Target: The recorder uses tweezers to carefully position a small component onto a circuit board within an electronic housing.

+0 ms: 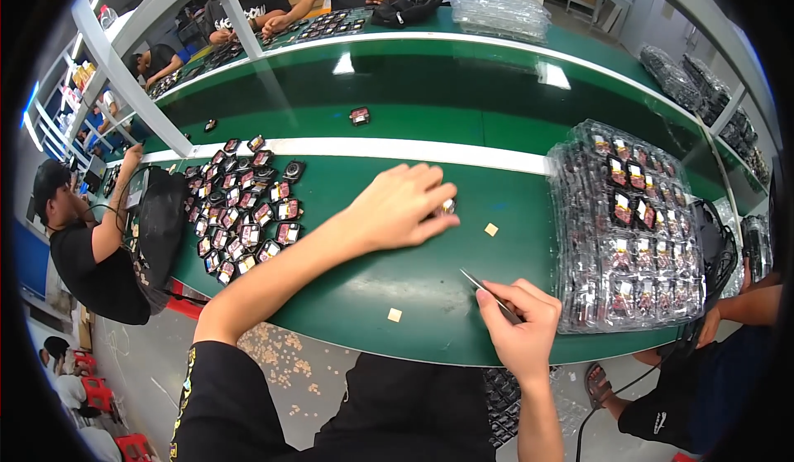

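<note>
My left hand (403, 210) lies over the green bench, its fingers and thumb around a small black-cased part (447, 206) with a pale label, mostly hidden under the hand. In my right hand (526, 321) is a pair of pointed metal tweezers (488, 290), the tips angled up and left above the bench top. One small tan square (491, 229) lies right of my left hand, and another tan square (395, 315) lies nearer the front edge. To the left of my left forearm spreads a heap of similar black-cased parts (240, 205) with red-and-white labels.
Stacked clear plastic trays (624, 247) holding labelled parts stand at the right. A white ledge (356, 149) runs behind the bench top, with a single part (359, 116) beyond it. Other people work across and to the left; one person's arm (740, 309) reaches in at right.
</note>
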{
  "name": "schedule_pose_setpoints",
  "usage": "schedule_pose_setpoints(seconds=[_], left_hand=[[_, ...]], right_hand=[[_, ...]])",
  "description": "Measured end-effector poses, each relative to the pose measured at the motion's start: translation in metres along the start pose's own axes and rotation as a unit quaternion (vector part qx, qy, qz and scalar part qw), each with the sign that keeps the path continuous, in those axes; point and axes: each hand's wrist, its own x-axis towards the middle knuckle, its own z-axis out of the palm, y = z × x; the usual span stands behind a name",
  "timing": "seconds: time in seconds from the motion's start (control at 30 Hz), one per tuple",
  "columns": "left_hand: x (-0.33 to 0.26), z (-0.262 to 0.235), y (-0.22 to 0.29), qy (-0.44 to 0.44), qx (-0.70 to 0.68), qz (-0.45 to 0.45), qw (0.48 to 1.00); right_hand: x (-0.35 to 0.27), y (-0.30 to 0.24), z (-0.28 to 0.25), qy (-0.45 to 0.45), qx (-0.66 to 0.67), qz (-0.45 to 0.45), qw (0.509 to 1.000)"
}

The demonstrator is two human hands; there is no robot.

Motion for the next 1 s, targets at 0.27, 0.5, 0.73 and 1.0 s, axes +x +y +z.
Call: schedule_pose_setpoints(seconds=[0.27,0.5,0.73,1.0], left_hand=[[-0.050,-0.025,0.018,-0.041,-0.105,-0.058,0.992],[-0.056,-0.040,-0.002,-0.119,-0.227,-0.032,0.966],[-0.064,-0.026,-0.007,-0.096,-0.256,-0.042,0.961],[-0.057,-0.013,0.032,-0.123,-0.320,-0.026,0.939]], right_hand=[[0.000,0.004,-0.006,-0.016,-0.040,-0.019,0.999],[0.005,0.004,-0.002,-0.036,-0.069,-0.025,0.997],[0.002,0.011,0.002,-0.029,-0.057,-0.014,0.998],[0.005,0.011,-0.005,-0.094,-0.035,-0.013,0.995]])
